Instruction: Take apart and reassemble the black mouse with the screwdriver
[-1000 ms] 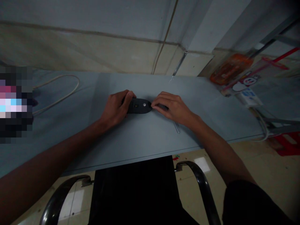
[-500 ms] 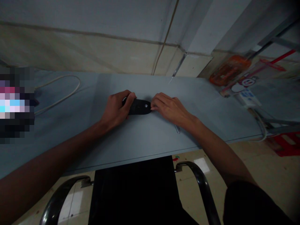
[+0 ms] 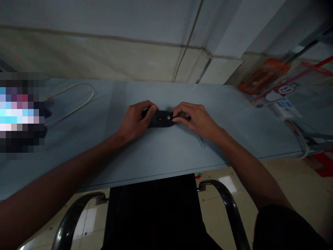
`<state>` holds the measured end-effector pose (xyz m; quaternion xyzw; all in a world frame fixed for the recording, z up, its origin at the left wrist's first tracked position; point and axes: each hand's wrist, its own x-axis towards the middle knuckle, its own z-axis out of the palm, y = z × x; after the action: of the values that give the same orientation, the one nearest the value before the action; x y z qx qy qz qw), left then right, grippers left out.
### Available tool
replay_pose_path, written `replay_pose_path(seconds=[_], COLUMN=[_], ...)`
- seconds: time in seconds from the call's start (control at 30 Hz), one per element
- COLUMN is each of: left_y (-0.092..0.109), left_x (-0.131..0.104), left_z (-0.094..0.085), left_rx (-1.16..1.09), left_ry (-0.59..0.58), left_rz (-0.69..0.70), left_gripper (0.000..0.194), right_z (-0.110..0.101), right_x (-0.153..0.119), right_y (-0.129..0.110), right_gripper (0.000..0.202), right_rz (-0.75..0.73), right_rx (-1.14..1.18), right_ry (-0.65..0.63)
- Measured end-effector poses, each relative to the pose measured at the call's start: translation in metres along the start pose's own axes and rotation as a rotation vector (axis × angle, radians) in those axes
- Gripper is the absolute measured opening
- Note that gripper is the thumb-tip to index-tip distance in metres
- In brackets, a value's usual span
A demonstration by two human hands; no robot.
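A black, elongated handheld device with rounded ends (image 3: 163, 122) is held just above or on the table; I cannot tell which. A round silvery spot shows near its right end and a small yellowish mark near its middle. My left hand (image 3: 139, 119) is closed around its left end, with the thumb on top. At the right end, my right hand (image 3: 196, 118) has its thumb and fingertips pinched at the device's edge, and something dark shows between its fingers. Beside my right wrist, a thin shiny rod (image 3: 201, 142) lies on the table, partly hidden.
The grey-blue table (image 3: 156, 156) meets a tiled wall. A pale cable (image 3: 88, 99) loops at left beside a blurred-out patch. An orange container (image 3: 265, 76), a clear cup (image 3: 283, 90) and a small white box (image 3: 287, 107) stand at right. A black chair (image 3: 153, 211) is below.
The view has shifted slightly, so everything sits a little further right. My right thumb and fingers have opened apart behind the fingertips, showing a dark gap. My left hand keeps its grip.
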<state>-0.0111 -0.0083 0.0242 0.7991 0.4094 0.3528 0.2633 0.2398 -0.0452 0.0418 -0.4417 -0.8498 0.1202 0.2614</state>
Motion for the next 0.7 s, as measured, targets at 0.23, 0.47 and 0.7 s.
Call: replay_pose_path(seconds=[0.23,0.47,0.7], left_y=[-0.0037,-0.0074,-0.0084], left_x=[0.0014,-0.0011,-0.0051], left_z=[0.0038,0.0051,0.0047], left_rx=[0.058,0.186,0.507], left_ry=[-0.001,0.030,-0.185], left_rz=[0.072,0.286,0.746], left_gripper=[0.044,0.036,0.049], right_z=[0.0004,-0.0040,-0.0043], right_x=[-0.0017,0.0009,0.0011], right_y=[-0.0012,-0.0013,0.0043], right_gripper=[0.039,0.039,0.038], right_rz=[0.256,0.340,0.356], right_rx=[0.471,0.652,0.654], right_ry=[-0.095,-0.108,-0.113])
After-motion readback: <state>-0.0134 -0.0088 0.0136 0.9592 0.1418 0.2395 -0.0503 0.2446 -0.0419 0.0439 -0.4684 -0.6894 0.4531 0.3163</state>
